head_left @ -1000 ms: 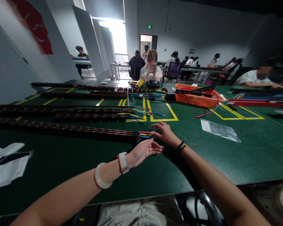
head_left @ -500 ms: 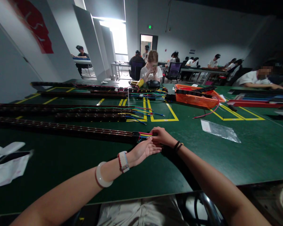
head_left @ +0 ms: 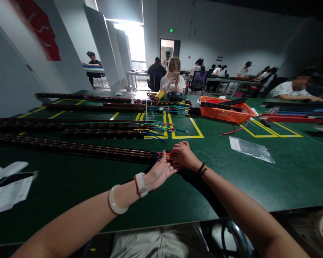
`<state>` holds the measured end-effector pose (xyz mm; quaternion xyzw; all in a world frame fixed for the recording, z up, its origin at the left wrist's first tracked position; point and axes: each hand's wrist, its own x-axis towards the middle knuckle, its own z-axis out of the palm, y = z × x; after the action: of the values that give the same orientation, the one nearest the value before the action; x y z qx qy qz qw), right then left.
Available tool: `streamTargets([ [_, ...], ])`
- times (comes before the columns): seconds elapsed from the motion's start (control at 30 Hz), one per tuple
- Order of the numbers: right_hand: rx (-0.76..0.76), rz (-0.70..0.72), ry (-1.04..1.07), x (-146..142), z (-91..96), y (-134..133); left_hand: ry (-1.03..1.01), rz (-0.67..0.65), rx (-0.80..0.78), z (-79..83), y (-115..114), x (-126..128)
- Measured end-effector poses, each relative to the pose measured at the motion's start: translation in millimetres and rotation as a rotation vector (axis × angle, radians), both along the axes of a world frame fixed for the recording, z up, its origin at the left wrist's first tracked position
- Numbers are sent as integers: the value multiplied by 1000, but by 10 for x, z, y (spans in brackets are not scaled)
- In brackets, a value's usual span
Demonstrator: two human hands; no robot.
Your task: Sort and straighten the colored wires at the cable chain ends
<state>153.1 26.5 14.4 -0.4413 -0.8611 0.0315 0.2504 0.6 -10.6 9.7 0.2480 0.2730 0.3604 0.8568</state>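
A long bundle of dark-sleeved cables [head_left: 97, 148] runs in from the left across the green table. Its short coloured wire ends, red, yellow and blue, come out between my two hands and are largely hidden by them. My left hand [head_left: 161, 172] is turned palm up with its fingers stretched out below the wires and its thumb raised beside them. From the right, my right hand [head_left: 185, 154] has its fingers closed in a pinch on the coloured wires [head_left: 167, 155], just above my left fingertips.
More cable bundles [head_left: 104, 133] with loose coloured ends lie behind. An orange basket [head_left: 223, 115] stands at the back right, and a clear plastic bag [head_left: 250, 148] lies nearer. White packaging [head_left: 10, 190] is at the left. A person [head_left: 173, 77] sits across the table.
My right hand has shifted slightly left along the wires, its fingers more curled. My left thumb has lifted upward and left; less of the coloured wires shows.
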Motion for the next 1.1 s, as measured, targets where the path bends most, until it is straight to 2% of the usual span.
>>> streamTargets([
  [0.27,338,135,-331,-1,6,-124,-20,115,-70,-46,17,1],
  [0.37,404,225,-407,-15,4,-153,-47,135,-115,-54,32,-2],
  [0.6,430,278,-342,147,169,-154,-73,166,-55,-35,27,12],
  [0.73,391,273,-428,304,279,-102,-13,117,-34,-1,7,-1],
  [0.87,358,253,-551,314,298,-82,-4,92,-19,-13,14,-11],
  [1.1,344,275,-578,294,309,-87,21,78,-12,2,9,-6],
])
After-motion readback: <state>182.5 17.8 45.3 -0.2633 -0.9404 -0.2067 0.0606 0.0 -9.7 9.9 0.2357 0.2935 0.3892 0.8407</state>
